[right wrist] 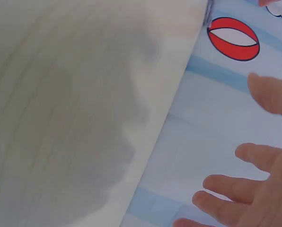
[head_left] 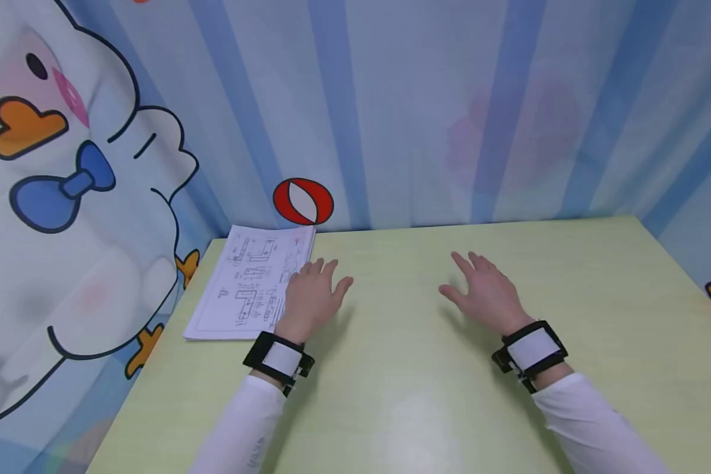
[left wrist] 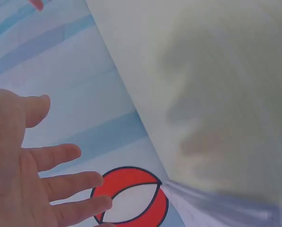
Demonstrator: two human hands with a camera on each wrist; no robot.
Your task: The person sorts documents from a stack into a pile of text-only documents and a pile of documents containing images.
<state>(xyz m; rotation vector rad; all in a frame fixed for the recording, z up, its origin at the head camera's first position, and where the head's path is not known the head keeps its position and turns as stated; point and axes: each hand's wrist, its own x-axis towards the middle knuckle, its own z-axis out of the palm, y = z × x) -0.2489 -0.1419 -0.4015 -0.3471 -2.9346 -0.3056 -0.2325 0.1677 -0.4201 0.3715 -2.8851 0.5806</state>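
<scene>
A stack of white paper sheets (head_left: 231, 283) printed with technical line drawings lies at the back left of the table. My left hand (head_left: 311, 293) is held over the table by the stack's right edge, its fingers spread and holding nothing. In the left wrist view that same left hand (left wrist: 46, 179) shows its palm and loosely straight fingers. To the right, my right hand (head_left: 486, 293) hovers above the bare tabletop, fingers extended and grasping nothing. The right wrist view shows the right hand (right wrist: 254, 184) with its fingers apart.
The pale yellow-green table (head_left: 403, 395) ends at a blue striped curtain (head_left: 415, 118) along its back edge. A white cartoon duck (head_left: 95, 263) is printed on the cloth at left. Both wrists carry black straps (head_left: 533, 349), with white sleeves behind them.
</scene>
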